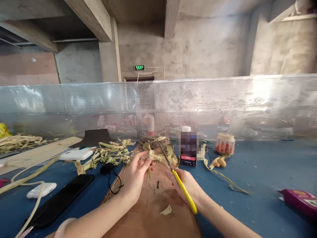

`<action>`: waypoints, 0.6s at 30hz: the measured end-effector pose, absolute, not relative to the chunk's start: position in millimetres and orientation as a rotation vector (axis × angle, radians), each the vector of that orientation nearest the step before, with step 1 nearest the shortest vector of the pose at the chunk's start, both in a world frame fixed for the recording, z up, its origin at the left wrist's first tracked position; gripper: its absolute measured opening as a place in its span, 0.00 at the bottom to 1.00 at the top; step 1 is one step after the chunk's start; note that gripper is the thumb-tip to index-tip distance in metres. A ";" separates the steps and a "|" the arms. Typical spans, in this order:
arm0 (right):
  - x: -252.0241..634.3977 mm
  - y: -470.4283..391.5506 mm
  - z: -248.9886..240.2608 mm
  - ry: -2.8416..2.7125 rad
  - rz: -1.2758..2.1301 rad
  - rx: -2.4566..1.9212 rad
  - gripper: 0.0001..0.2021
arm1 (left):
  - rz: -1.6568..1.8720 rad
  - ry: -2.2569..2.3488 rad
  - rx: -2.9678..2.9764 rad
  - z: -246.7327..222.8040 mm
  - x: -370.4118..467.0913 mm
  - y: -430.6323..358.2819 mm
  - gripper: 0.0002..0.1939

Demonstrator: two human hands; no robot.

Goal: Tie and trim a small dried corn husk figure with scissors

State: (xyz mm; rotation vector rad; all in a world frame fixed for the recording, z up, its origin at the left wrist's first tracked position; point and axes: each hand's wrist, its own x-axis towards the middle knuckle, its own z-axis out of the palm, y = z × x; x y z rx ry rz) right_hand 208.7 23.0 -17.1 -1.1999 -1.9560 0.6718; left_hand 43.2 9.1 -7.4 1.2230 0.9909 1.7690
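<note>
Pinched in the fingers of my left hand (135, 177) is a small bundle of dried husk (150, 153), with thin strips hanging below. My right hand (187, 183) is wrapped round scissors with a yellow handle (184, 191). Their metal blades point up and away, just right of the husk; whether they touch it I cannot tell. Both hands are above a brown board (155, 211) scattered with small scraps and one pale husk piece (166, 210). Behind the hands, a heap of dried husks (170, 152) lies at the board's far end.
To the left are dried plant sprigs (109, 155), a black phone (61, 200), white cases and a cable. A propped phone (188, 162), a jar (225, 144) and a purple packet (299, 201) stand or lie on the right. A perforated metal screen (168, 105) runs behind.
</note>
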 end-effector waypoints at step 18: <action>208.6 25.4 -19.3 -2.103 0.669 -1.083 0.20 | 1.782 1.038 1.212 -3.5 43.2 2.8 0.17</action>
